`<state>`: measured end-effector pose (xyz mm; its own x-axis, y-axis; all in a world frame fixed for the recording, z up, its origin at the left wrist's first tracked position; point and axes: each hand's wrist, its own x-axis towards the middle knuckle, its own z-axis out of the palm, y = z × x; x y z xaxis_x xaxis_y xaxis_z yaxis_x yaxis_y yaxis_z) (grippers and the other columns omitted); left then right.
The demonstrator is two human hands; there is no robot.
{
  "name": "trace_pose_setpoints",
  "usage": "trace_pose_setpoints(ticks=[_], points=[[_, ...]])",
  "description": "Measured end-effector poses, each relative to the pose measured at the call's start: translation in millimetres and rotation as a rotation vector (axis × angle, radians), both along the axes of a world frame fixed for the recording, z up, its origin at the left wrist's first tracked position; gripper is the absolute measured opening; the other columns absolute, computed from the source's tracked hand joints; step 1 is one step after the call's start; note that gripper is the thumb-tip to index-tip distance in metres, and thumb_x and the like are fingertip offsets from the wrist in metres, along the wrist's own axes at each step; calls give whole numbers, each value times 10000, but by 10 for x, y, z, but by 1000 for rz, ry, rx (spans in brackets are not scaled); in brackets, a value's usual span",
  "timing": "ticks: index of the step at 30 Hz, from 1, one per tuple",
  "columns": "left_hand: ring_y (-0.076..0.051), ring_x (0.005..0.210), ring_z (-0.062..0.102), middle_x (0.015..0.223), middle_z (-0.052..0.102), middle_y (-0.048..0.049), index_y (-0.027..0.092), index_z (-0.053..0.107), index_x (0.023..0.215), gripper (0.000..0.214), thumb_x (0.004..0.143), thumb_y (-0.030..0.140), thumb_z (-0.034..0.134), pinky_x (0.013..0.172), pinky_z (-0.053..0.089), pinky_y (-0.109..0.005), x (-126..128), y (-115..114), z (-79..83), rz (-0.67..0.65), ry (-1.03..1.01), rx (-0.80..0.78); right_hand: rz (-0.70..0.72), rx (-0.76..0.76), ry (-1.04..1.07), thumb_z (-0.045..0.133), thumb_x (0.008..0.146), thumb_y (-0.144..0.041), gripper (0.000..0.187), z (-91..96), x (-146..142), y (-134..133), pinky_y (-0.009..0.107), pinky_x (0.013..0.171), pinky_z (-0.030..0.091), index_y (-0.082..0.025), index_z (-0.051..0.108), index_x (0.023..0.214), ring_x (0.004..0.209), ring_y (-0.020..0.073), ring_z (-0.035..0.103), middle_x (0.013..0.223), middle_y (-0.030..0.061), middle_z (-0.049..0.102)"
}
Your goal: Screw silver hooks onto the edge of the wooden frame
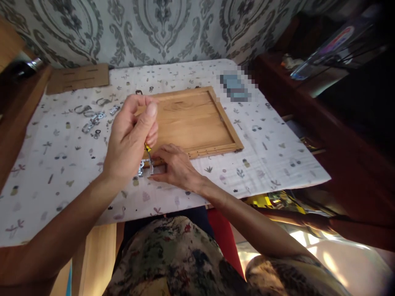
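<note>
Two hands beside a shallow wooden tray (191, 119) on the desk (271, 156): left hand (131, 133), grip closed on a yellow-handled screwdriver (148, 148); right hand (174, 164), open, pins flat a small, stiff, probably slippery metal hinge (142, 168).

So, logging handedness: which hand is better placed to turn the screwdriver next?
Left, likely: the left hand grips the yellow-handled screwdriver over the metal fitting; the right hand presses it against the wooden tray.
</note>
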<state>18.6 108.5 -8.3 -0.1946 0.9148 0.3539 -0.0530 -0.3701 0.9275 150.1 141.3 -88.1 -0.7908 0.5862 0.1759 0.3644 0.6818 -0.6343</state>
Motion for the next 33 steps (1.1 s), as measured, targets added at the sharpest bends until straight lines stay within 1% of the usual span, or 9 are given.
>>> trace_pose_setpoints(ticks=[3,9,14,16,19,22,25,30,33], points=[[-64,401,242,500,296,95,209,634,881,237,967,427,669,378,190,-225,80,-12,-37,27,-83,95,9,-12,-8,888,740,-401,529,15,4,-2,412,959,429,-148,706,1168,1088,286,599,1130,115,694],[-68,346,180,451,250,119,227,675,931,151,903,368,723,364,176,-229,-57,19,60,-369,3,-122,-8,-36,-5,869,765,-350,442,31,-4,-11,429,977,432,-133,720,1119,1125,301,592,1153,126,688],[-114,462,415,544,479,47,233,668,884,256,891,480,733,445,340,-253,-65,16,39,-58,0,-67,9,-12,3,887,740,-381,496,-3,-7,2,429,959,417,-141,707,1134,1096,294,589,1126,119,686],[-104,476,402,564,462,51,235,659,854,261,886,479,747,445,332,-245,-12,-14,16,26,-47,-66,15,7,7,880,747,-401,496,-17,-7,6,405,932,411,-151,702,1136,1064,280,585,1106,109,685],[-75,401,226,492,284,94,236,642,810,256,898,457,738,379,186,-233,36,-55,2,24,-117,1,12,12,6,879,748,-410,504,-21,-4,5,388,924,405,-157,697,1144,1058,271,583,1095,99,684],[-65,364,144,457,191,116,236,635,809,263,896,467,728,362,127,-231,0,-66,14,-162,-79,-33,13,-8,8,868,766,-384,467,-9,-2,1,402,955,411,-157,703,1140,1090,278,592,1133,103,685],[-59,357,142,447,228,123,231,650,866,208,900,421,728,369,157,-226,-65,-55,13,-316,-11,-93,12,-22,5,868,767,-352,439,-3,-4,-3,414,970,420,-150,708,1124,1103,284,601,1145,107,692],[-101,482,396,564,474,53,234,637,877,219,931,434,708,459,318,-254,-34,-46,-43,-7,-29,-13,10,14,9,876,753,-413,489,-15,-9,-3,414,950,420,-148,700,1125,1084,282,592,1126,114,692],[-87,448,278,538,360,73,242,625,819,233,925,427,719,416,225,-252,39,-50,-61,81,-111,7,12,15,1,875,751,-430,507,-24,-10,1,406,944,420,-137,701,1125,1075,280,588,1111,115,689]])
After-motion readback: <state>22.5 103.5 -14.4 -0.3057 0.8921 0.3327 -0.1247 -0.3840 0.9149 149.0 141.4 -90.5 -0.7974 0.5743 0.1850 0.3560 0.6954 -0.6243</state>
